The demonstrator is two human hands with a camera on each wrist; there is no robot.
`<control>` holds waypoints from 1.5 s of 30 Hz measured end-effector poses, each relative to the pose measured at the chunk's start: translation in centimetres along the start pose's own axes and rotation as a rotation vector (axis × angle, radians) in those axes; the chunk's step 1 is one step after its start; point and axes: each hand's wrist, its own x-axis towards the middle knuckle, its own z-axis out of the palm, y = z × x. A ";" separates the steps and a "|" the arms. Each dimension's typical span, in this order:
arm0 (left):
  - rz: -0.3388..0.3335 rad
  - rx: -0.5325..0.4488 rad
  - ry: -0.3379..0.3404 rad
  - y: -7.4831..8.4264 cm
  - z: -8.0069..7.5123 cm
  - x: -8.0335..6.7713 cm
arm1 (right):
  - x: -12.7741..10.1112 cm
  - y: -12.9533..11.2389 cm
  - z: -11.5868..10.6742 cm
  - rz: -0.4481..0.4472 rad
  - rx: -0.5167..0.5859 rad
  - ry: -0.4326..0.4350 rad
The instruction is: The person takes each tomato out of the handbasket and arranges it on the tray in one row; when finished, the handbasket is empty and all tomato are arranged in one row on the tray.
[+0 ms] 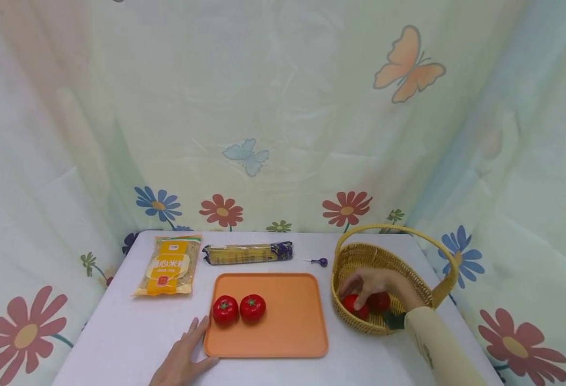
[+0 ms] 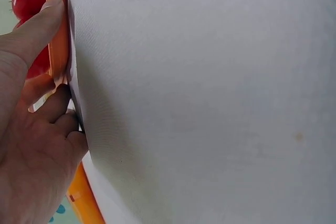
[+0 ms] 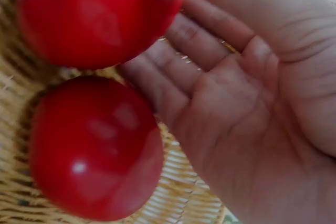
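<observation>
My left hand (image 1: 181, 354) is at the near left corner of an orange tray (image 1: 287, 316), its fingers spread along the left side. Its thumb (image 2: 48, 19) touches the tray's near rim. Two red tomatoes (image 1: 225, 310) with green tops sit side by side on the tray's left half. Inside a wicker basket (image 1: 403, 261), my right hand (image 1: 376, 281) grips a red tomato (image 1: 353, 306) between thumb and fingers. Beside it in the basket lies another red tomato (image 3: 97, 148), below the gripped tomato (image 3: 97, 19) in the right wrist view.
A yellow food packet (image 1: 169, 266) lies at the back left, with a long noodle pack (image 1: 248, 253) beside it. A purple lollipop (image 1: 322, 262) lies between that pack and the basket. The basket's tall handle (image 1: 389, 228) arches over it. A floral curtain (image 1: 283, 107) surrounds the white table.
</observation>
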 end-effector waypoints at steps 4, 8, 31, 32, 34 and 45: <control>0.006 -0.003 0.005 0.1 -0.1 0.0 | 0.7 0.0 -0.6 0.018 0.029 0.005; 0.020 0.016 0.008 0.1 -0.1 0.2 | 1.1 1.1 -1.6 -0.035 0.128 0.102; 0.027 0.035 0.005 0.2 -0.4 0.0 | 1.7 4.0 -2.1 -0.103 0.152 0.463; 0.027 0.039 0.003 0.1 -0.4 0.0 | 1.8 4.1 -1.9 -0.092 0.172 0.458; 0.033 0.050 0.002 0.1 -0.4 -0.1 | 2.0 4.4 -1.7 -0.080 0.186 0.457; 0.026 0.041 0.007 0.0 0.1 0.2 | 1.4 5.7 -0.9 -0.133 0.243 0.464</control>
